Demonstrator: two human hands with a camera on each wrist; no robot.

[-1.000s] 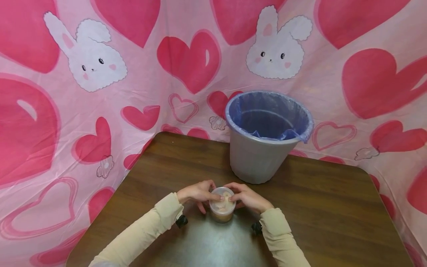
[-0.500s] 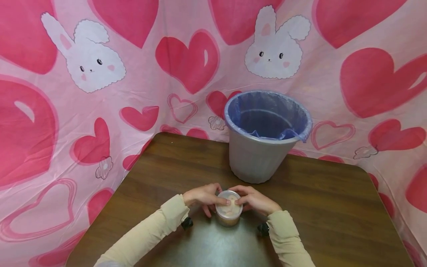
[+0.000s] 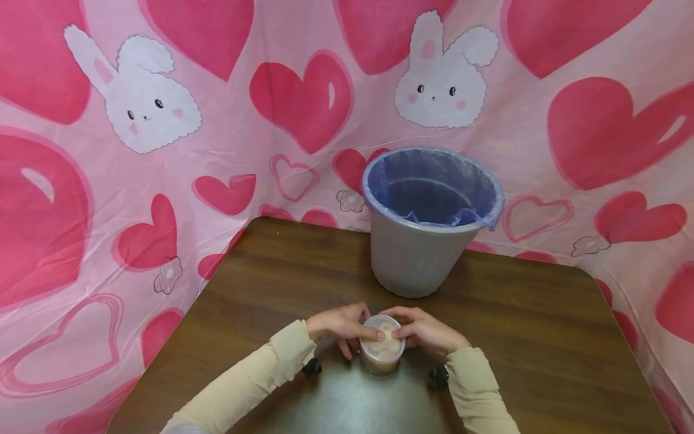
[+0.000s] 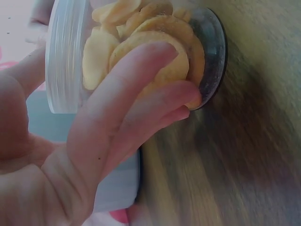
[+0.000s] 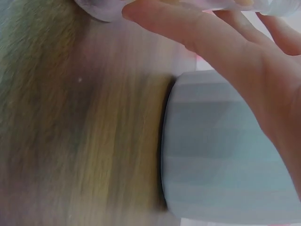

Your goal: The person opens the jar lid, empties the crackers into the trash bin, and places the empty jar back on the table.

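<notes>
A clear plastic jar (image 3: 382,355) with a whitish screw lid (image 4: 67,56) stands upright on the table, between the two hands in the head view. Through its wall, several round yellowish cookies (image 4: 101,54) show in the left wrist view. My left hand (image 3: 343,324) grips the jar from the left, fingers along its side and thumb over the lid. From the right, my right hand (image 3: 429,331) holds it too, its thumb at the lid's top. The right wrist view catches only a sliver of the jar at its upper edge, beside the fingers (image 5: 188,28).
Behind the hands stands a grey bin (image 3: 409,259) with a blue liner bag (image 3: 434,166) folded over its rim. The brown wooden table (image 3: 282,259) reaches back to a pink cloth backdrop (image 3: 228,126) printed with hearts and rabbits.
In the head view the jar and both hands have shifted to the right and a little nearer to me. Both hands keep their hold, and the view itself has turned slightly.
</notes>
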